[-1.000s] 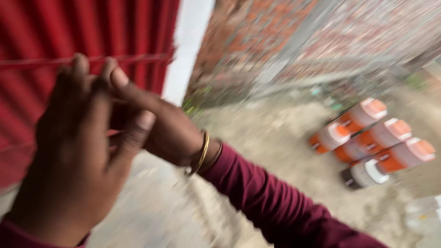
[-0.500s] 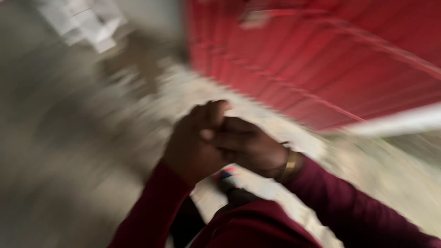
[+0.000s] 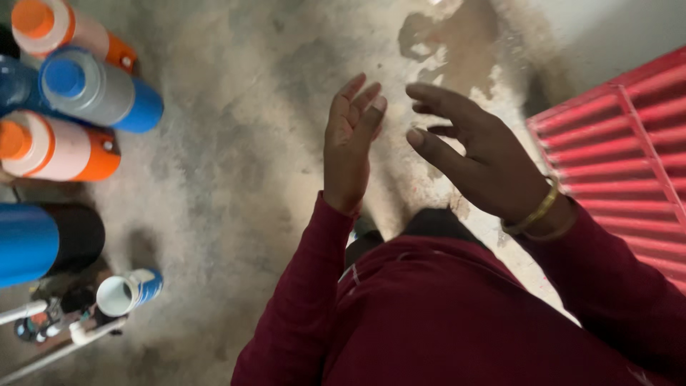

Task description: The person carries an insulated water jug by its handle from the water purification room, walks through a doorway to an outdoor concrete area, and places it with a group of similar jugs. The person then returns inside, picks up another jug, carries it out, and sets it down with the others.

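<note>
My hands have come apart. Half a second ago they were clasped together in front of my chest, fingers wrapped over one another; now my left hand (image 3: 350, 146) and my right hand (image 3: 479, 154) are held up side by side with a clear gap between them, palms turned roughly toward each other. Both are open, the fingers spread and only loosely bent, and neither has hold of anything or touches anything.

My view has swung as well. The red corrugated sheet (image 3: 622, 150) that filled the upper right of the earlier picture now sits only at the right edge, close beyond my right wrist with its gold bangle (image 3: 534, 211). Below and between my hands lies the bare concrete floor (image 3: 236, 164), with a darker damp patch (image 3: 457, 32) near the top.

The canisters, gone from view half a second ago, are back at the left edge, well apart from my left hand: an orange-capped one (image 3: 68, 28) at the top, a blue-capped grey one (image 3: 96, 89) just below it, another orange and white one (image 3: 57, 146), then a large blue and black cylinder (image 3: 46, 243), and a small white-mouthed tube (image 3: 125, 292) beside some white pipe fittings (image 3: 78, 332)
</note>
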